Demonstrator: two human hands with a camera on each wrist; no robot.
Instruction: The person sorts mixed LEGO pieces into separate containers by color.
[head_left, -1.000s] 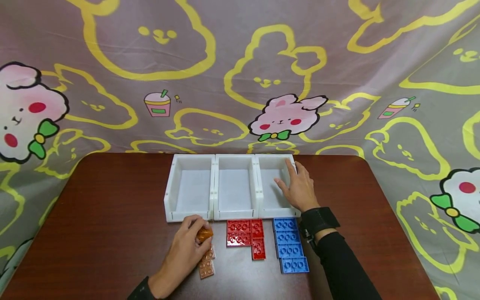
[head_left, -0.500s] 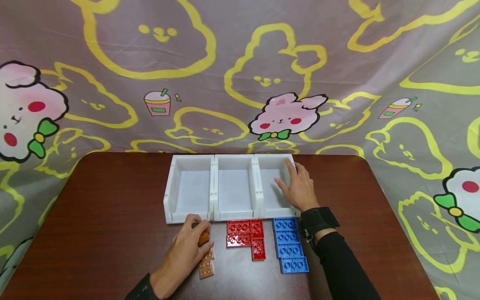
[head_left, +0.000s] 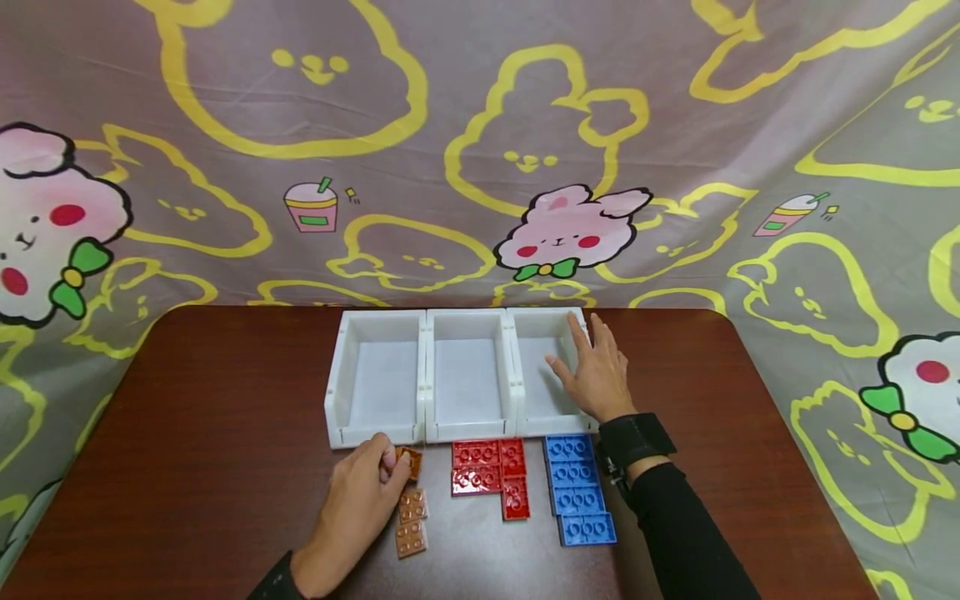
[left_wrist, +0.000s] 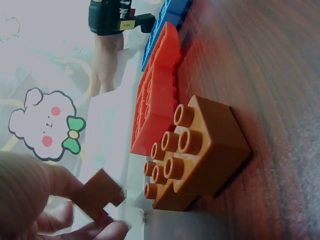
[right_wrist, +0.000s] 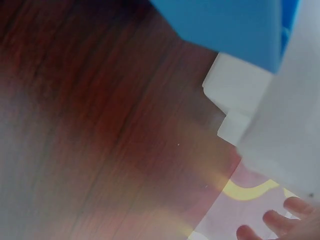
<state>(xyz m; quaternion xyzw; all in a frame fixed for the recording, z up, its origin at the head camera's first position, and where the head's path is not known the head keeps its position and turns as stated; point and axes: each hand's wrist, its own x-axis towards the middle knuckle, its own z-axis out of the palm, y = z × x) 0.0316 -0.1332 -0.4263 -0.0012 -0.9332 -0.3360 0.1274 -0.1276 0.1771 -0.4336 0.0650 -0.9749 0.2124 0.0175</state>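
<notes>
My left hand (head_left: pixel 360 492) pinches a small orange-brown toy building brick (head_left: pixel 412 463) just in front of the left white bin (head_left: pixel 375 435). The left wrist view shows that brick (left_wrist: pixel 97 194) tilted between the thumb and fingers. Two more orange-brown bricks, a nearer one (head_left: pixel 411 540) and a farther one (head_left: pixel 412 505), lie in a column on the table, studs showing in the left wrist view. My right hand (head_left: pixel 600 379) lies over the right wall of the right-hand bin (head_left: pixel 551 427), its fingers spread and fairly straight, holding nothing.
A middle white bin (head_left: pixel 472 432) joins the other two in a row. Red bricks (head_left: pixel 477 478) lie in front of it, and a column of blue bricks (head_left: pixel 577 487) lies in front of the right bin. A patterned cloth (head_left: pixel 420 192) hangs behind the brown table (head_left: pixel 232 417).
My left hand has turned, its fingers curling further, and the pinched brick has rotated and uncovered the farther brown brick on the table. The right hand has stayed at the bin wall.
</notes>
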